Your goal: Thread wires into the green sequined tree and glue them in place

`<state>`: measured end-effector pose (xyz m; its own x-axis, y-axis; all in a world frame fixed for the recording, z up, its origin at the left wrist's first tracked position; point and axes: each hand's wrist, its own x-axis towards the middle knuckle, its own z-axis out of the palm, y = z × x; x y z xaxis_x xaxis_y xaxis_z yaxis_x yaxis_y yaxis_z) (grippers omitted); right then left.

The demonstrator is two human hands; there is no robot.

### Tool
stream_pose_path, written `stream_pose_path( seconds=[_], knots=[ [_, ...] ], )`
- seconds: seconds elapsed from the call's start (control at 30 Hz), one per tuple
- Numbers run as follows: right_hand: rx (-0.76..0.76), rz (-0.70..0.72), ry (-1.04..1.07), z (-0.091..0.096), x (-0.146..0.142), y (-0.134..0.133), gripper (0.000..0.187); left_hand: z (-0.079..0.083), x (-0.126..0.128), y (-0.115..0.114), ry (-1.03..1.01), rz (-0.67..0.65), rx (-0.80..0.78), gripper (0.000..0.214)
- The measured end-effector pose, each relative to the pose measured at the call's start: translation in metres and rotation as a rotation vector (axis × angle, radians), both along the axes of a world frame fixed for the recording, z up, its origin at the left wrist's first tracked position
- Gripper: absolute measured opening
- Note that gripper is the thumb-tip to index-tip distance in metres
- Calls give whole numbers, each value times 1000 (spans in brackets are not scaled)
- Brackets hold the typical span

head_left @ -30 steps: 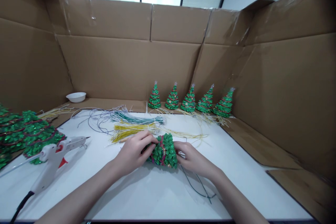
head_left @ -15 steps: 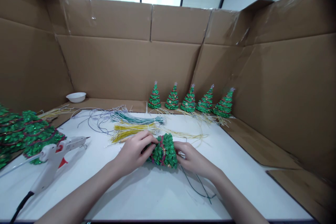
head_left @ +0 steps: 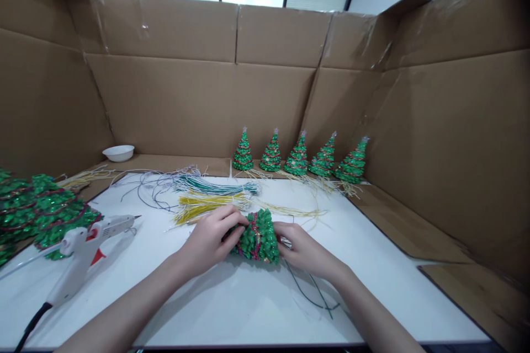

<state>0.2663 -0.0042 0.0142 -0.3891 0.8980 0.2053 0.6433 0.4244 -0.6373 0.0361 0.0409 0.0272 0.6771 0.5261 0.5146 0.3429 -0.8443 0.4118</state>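
Note:
A small green tinsel Christmas tree [head_left: 259,237] with a pink-red garland lies on its side over the white table [head_left: 240,309]. Its narrow end is in the grip of my left hand [head_left: 215,234], thumb and fingers closed around it and hiding the tip. At the wide base is my right hand [head_left: 298,245], with bent fingers at the underside; part of them is hidden behind the tree. Dark green wire [head_left: 306,295] trails from the base below my right hand onto the table.
A white glue gun [head_left: 85,253] lies at left beside larger green trees [head_left: 58,209]. Yellow wires [head_left: 207,207] and green wires [head_left: 215,186] lie bundled beyond my hands. Several finished trees [head_left: 296,157] stand along the cardboard wall [head_left: 199,105]. A white bowl [head_left: 118,153] sits back left.
The hands and the tree hold nearly the same pose. The whole view has shifted very slightly.

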Motion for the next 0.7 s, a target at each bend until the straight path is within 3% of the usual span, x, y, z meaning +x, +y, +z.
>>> stream_pose_path(
  seconds=[0.7],
  knots=[
    [-18,-2,-9,1,0,0,25,-1,0,1,1,-5,-6,18]
  ],
)
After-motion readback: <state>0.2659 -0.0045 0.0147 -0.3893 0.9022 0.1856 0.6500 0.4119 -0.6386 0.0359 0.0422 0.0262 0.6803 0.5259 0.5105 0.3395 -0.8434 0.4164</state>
